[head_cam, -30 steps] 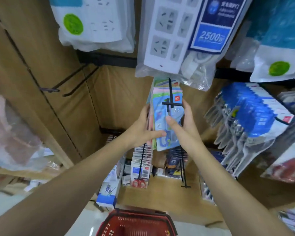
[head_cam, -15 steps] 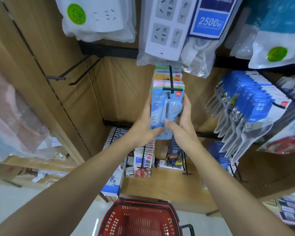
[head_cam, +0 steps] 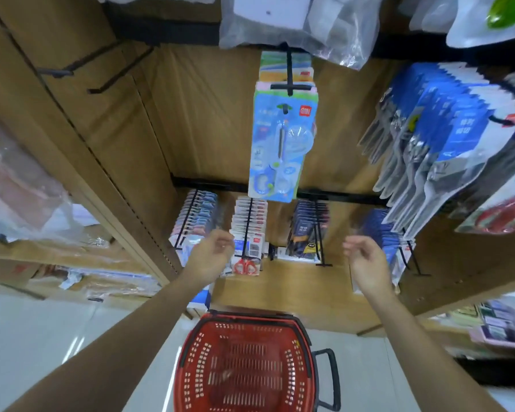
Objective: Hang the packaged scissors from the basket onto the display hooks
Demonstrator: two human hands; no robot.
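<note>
A blue pack of scissors hangs at the front of a black display hook, with more packs behind it. My left hand and my right hand are well below the pack, apart from it, fingers loosely curled and holding nothing. The red basket stands on the floor below my arms; I see no packs inside it.
Two bare black hooks jut from the wooden panel at upper left. Blue packaged goods hang at right, bagged power strips above. Lower hooks carry small red scissors packs and dark packs.
Both hands let go of the blue scissors pack and dropped away from it; the pack now hangs free on the hook. The view tilted down, showing more of the basket.
</note>
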